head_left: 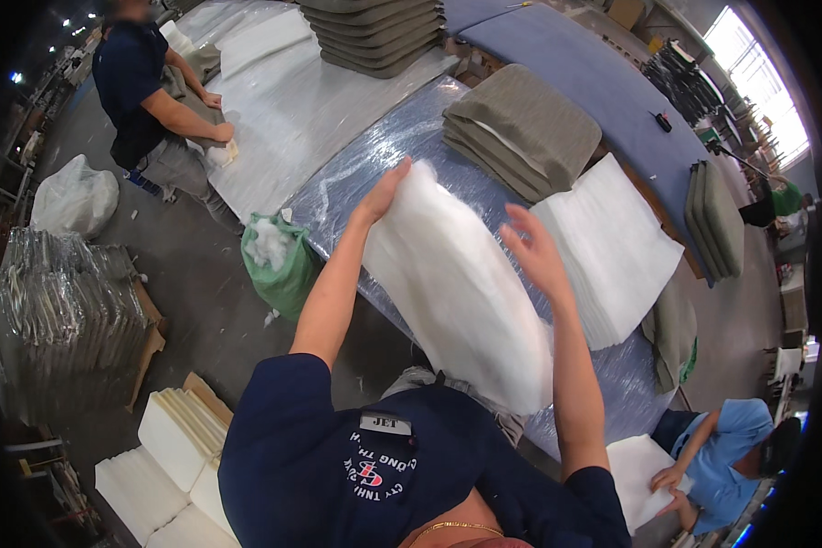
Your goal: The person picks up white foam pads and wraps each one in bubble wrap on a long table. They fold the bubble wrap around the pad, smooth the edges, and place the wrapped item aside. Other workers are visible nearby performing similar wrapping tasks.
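Observation:
A long, soft white padding piece [452,283] stretches from the table toward my body, its near end by my waist. At its far left corner my left hand [385,192] is closed on the edge, the fingers partly hidden by the padding. My right hand [534,248] is raised beside the padding's right side, fingers apart, holding nothing. Just right of it lies a stack of flat white sheets [607,251]. Beyond the hands, folded grey-green fabric covers [521,128] are piled on the plastic-wrapped blue table [324,205].
A green sack [279,274] of white fluff stands at the table's left edge. One co-worker [142,100] works far left; another [726,461] handles a white piece at lower right. Grey-green cushions [370,36] are stacked at the back. Foam blocks [169,457] sit lower left.

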Motion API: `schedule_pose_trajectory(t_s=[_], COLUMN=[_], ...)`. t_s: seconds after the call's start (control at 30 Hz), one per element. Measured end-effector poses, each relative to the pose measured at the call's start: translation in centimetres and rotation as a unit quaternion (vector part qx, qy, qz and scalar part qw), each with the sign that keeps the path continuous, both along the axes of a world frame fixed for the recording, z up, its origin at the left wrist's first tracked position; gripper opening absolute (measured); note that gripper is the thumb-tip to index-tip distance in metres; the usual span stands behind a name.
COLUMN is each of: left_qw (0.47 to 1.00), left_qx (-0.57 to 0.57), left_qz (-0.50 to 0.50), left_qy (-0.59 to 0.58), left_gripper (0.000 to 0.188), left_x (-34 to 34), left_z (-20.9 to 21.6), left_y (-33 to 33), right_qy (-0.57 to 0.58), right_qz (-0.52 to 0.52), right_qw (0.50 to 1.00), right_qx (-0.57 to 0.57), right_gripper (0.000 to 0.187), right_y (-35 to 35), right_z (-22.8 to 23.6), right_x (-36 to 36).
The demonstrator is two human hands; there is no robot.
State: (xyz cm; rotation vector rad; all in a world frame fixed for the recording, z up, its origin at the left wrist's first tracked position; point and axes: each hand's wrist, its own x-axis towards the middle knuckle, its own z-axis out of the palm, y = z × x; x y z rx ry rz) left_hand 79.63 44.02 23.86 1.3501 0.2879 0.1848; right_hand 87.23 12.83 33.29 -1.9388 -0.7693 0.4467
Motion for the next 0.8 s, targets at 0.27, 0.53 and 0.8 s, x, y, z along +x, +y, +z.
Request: schedule_pose_trajectory(t_s=[0.27, 0.53, 0.8], left_qw=[0.994, 0.987, 0.994], left_qx=[-0.106, 0.099, 0.011], left_qz=[-0.004, 0.102, 0.091], left_qy=[-0.005, -0.071, -0.06], left_gripper=[0.063, 0.063, 0.061], left_x=[-0.3, 0.4, -0.5], left_z=[0.6, -1.9, -1.4], left_y=[0.0, -1.0, -0.5], right_qy=[-0.067, -0.055, -0.012], right_qz=[0.126, 0.234, 0.242], right_qw=[0.987, 0.966, 0.947], right_qx=[-0.068, -0.096, -0.212], right_gripper=[0.028, 0.025, 0.034], right_y=[11.4, 12.7, 15.4], right_z=[2.4, 3.2, 2.8], right_x=[1.6, -0.1, 3.4])
